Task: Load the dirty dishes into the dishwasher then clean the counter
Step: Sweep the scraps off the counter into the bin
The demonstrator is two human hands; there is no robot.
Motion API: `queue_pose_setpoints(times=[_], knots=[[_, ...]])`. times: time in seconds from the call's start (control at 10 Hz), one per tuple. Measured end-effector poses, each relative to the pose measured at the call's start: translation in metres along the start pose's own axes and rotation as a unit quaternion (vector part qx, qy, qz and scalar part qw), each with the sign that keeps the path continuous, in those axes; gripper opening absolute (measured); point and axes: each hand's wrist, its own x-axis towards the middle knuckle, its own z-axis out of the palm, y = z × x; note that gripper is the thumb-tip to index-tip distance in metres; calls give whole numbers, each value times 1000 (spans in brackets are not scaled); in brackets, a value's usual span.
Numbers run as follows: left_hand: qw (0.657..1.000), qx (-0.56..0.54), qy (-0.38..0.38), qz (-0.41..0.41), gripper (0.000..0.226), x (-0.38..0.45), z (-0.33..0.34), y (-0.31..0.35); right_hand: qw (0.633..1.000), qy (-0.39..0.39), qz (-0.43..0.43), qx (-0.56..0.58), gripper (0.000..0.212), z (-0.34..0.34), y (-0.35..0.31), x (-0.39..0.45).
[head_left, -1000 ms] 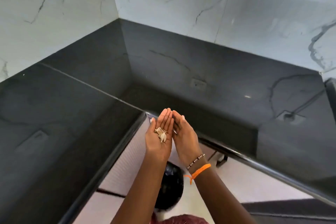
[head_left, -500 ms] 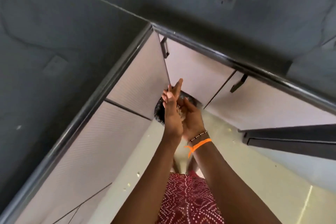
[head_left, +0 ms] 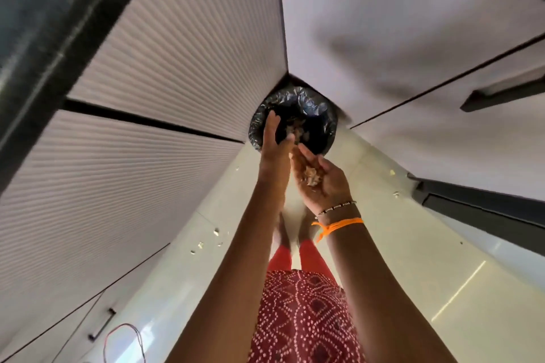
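A round bin with a black liner stands on the floor in the corner where the cabinets meet. My left hand is over its near rim with the fingers straight and the palm facing right. My right hand is just short of the bin, cupped palm up, with a small heap of pale food scraps lying in it. Its fingertips reach the left palm. More scraps show inside the bin between my hands.
Ribbed white cabinet fronts run along the left under the dark counter edge. A dark panel edge juts out low on the right. Crumbs lie on the pale floor, and a red cable lies at the bottom left.
My view swung down from the counter to the floor. Both hands dropped from counter height to the bin, and the scraps passed from my left palm to my right.
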Motion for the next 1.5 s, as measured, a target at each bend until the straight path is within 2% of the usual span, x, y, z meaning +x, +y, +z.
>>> queue_pose_setpoints(times=[0.1, 0.2, 0.3, 0.4, 0.5, 0.6, 0.7, 0.8, 0.9, 1.0, 1.1, 1.2, 1.3, 1.4, 1.5], knots=[[995, -34, -13, -97, 35, 29, -8, -23, 997, 73, -30, 28, 55, -12, -15, 50], [984, -76, -6, -162, 39, 59, -18, -52, 994, 91, -25, -59, 36, -13, -21, 98], [977, -104, 26, -184, 41, 86, -27, -72, 990, 88, -38, -102, 34, 5, -29, 132], [975, -94, 31, -198, 39, 104, -31, -90, 968, 89, -21, -236, 49, 15, -34, 163], [971, -66, 30, -228, 41, 105, -30, -100, 976, 80, 15, -204, 69, 6, -45, 165], [977, -17, -4, -214, 42, 102, -27, -106, 964, 87, -41, -247, 73, -35, -37, 225], [974, 49, -79, -207, 43, 104, 5, -97, 930, 94, -102, -342, 70, -71, -33, 266], [966, 137, -106, -191, 68, 104, 31, -100, 972, 17, -54, -226, 56, -4, -17, 168], [970, 162, -33, -176, 77, 122, 17, -109, 950, -32, -102, -293, 68, 18, -20, 126], [980, 37, 40, -193, 61, 127, 3, -92, 930, -74, -127, -337, 75, 16, -3, 127], [990, 56, -36, -125, 60, 126, -4, -76, 910, -64, -147, -383, 58, 13, 13, 122], [991, 121, -49, -25, 54, 112, 23, -47, 929, 13, -159, -334, 52, -2, 13, 137], [984, 173, -40, -20, 44, 106, 32, -62, 969, -86, -108, -204, 56, 23, 4, 112], [952, 287, -5, -103, 51, 104, 16, -81, 973, -112, -99, -178, 73, 29, -12, 86], [932, 342, 1, -118, 52, 87, 0, -64, 958, -108, -129, -233, 73, 28, -25, 50]])
